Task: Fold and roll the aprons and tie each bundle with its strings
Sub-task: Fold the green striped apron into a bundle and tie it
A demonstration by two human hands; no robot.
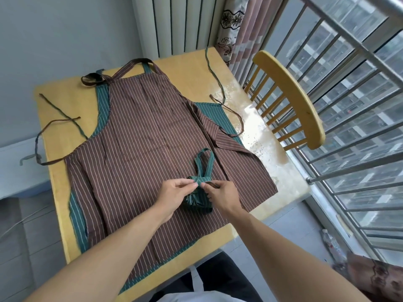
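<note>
A brown striped apron [148, 136] lies flat on the yellow table [54, 110], over a green striped apron [102, 110] whose edges show at its sides. On the brown apron sits a rolled green striped bundle [197, 202] with its strap loop [204, 163] reaching away from me. My left hand [177, 196] pinches the bundle's string at the top of the roll. My right hand [222, 196] pinches the string from the other side, fingertips nearly meeting the left's. Both hands hide the knot area.
Loose apron strings [60, 124] trail over the table's left and right sides. A yellow wooden chair [290, 99] stands close to the table's right edge, with a metal railing [349, 127] behind it. A radiator [174, 25] and curtain [233, 27] are at the far end.
</note>
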